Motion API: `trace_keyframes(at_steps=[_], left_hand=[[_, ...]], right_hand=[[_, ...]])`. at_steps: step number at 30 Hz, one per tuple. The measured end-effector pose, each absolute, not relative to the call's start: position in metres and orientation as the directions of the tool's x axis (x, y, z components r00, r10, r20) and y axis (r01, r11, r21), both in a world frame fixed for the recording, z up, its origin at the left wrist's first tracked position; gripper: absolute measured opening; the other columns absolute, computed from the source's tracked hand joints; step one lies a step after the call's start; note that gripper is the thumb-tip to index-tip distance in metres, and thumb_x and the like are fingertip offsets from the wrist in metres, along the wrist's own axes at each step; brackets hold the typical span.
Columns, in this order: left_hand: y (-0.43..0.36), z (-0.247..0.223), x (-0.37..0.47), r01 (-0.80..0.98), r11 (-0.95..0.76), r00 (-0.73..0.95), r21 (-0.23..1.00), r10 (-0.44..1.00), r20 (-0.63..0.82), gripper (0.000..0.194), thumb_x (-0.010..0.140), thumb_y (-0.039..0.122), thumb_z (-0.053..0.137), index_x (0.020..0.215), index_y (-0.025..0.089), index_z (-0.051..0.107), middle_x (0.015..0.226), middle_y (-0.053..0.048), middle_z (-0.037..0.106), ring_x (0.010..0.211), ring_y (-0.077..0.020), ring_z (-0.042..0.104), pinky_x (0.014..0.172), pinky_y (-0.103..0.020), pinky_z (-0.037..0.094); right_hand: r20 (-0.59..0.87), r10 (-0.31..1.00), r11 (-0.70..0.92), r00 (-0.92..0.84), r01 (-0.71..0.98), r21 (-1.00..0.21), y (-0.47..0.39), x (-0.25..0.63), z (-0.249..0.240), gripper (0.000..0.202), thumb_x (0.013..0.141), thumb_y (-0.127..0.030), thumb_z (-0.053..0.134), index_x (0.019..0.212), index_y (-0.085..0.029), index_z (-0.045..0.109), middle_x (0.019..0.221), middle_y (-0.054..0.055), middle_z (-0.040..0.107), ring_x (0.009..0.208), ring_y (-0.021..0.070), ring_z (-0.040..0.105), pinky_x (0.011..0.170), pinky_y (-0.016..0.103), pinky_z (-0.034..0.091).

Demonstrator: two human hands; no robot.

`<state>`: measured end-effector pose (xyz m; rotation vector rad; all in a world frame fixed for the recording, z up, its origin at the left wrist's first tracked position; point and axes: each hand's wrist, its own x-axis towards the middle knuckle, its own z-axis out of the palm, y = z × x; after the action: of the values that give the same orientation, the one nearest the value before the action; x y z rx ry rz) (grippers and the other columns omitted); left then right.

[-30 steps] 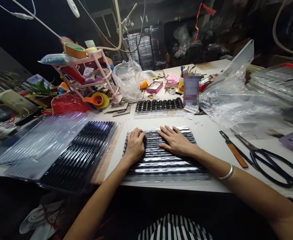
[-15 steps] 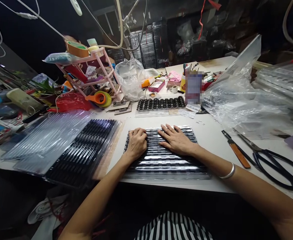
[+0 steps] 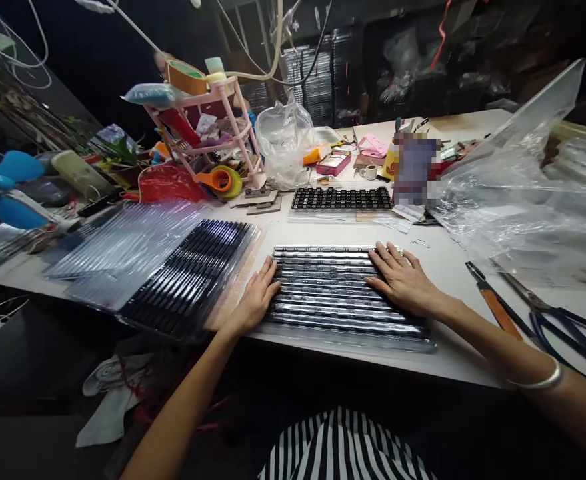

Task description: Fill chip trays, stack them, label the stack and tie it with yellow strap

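Observation:
A clear plastic tray with rows of dark strips lies flat on the white table in front of me. My left hand rests at its left edge, fingers extended and slightly apart. My right hand lies over the tray's right side with its fingers spread. Neither hand is wrapped round anything. Left of the tray is a stack of ribbed trays with black strips, partly covered by clear ribbed plastic sheets. Behind the tray sits a block of small black parts.
Large dark-handled scissors and an orange-handled tool lie at the right. Clear plastic bags are heaped behind them. A pink shelf rack with tape rolls stands back left. A blue fan is at the far left.
My left hand has slid off the tray's top to its left edge and its fingers have straightened. My right hand has moved toward the tray's right edge. The view has shifted left.

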<state>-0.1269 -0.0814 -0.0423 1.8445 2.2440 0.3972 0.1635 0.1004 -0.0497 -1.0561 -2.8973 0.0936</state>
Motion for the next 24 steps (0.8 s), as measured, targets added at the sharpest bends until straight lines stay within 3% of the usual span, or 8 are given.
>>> trace_keyframes(at_steps=[6, 11, 18, 21, 24], left_hand=[[-0.079, -0.039, -0.117, 0.937, 0.241, -0.248, 0.254, 0.969, -0.003, 0.055, 0.094, 0.034, 0.025, 0.142, 0.006, 0.029, 0.15, -0.017, 0.026, 0.14, -0.0211, 0.018, 0.111, -0.042, 0.02], [-0.065, -0.033, -0.102, 0.965, 0.227, -0.228, 0.13, 0.974, -0.008, 0.062, 0.092, 0.044, 0.029, 0.143, 0.007, 0.026, 0.153, -0.016, 0.012, 0.141, -0.0306, 0.003, 0.11, -0.058, 0.005], [-0.031, -0.033, -0.065, 0.998, 0.017, -0.016, 0.059, 1.0, -0.017, 0.068, 0.092, 0.056, 0.019, 0.146, 0.015, 0.02, 0.154, -0.008, 0.011, 0.141, -0.0257, 0.007, 0.112, -0.054, 0.006], [-0.033, -0.033, -0.07, 0.998, 0.001, -0.002, 0.067, 1.0, 0.002, 0.068, 0.091, 0.057, 0.023, 0.145, 0.015, 0.023, 0.154, -0.01, 0.013, 0.141, -0.0248, 0.01, 0.113, -0.051, 0.007], [-0.039, -0.039, -0.089, 0.993, 0.031, -0.036, 0.112, 0.999, 0.04, 0.062, 0.092, 0.052, 0.03, 0.144, 0.017, 0.028, 0.153, -0.01, 0.016, 0.141, -0.0231, 0.013, 0.113, -0.046, 0.011]], right_hand=[[0.033, 0.576, 0.816, -0.817, 0.572, -0.082, 0.101, 0.16, -0.045, 0.068, 0.092, -0.057, 0.016, 0.145, -0.014, 0.025, 0.153, 0.007, 0.019, 0.141, 0.026, 0.011, 0.11, 0.049, 0.019], [0.061, 0.495, 0.863, -0.867, 0.483, -0.144, 0.102, 0.149, -0.038, 0.063, 0.093, -0.052, 0.023, 0.143, -0.015, 0.03, 0.151, 0.009, 0.024, 0.14, 0.0267, 0.017, 0.11, 0.05, 0.02], [0.141, 0.543, 0.838, -0.828, 0.525, -0.145, 0.093, 0.133, -0.042, 0.061, 0.094, -0.046, 0.027, 0.139, -0.004, 0.037, 0.148, 0.017, 0.029, 0.139, 0.0272, 0.021, 0.112, 0.045, 0.018], [0.146, 0.549, 0.835, -0.823, 0.532, -0.14, 0.089, 0.141, -0.041, 0.056, 0.095, -0.044, 0.03, 0.138, -0.01, 0.04, 0.148, 0.014, 0.033, 0.138, 0.0292, 0.022, 0.111, 0.046, 0.021], [0.119, 0.589, 0.807, -0.799, 0.574, -0.137, 0.077, 0.165, -0.04, 0.053, 0.094, -0.044, 0.035, 0.14, -0.018, 0.039, 0.15, 0.012, 0.027, 0.138, 0.0362, 0.016, 0.106, 0.055, 0.024]])
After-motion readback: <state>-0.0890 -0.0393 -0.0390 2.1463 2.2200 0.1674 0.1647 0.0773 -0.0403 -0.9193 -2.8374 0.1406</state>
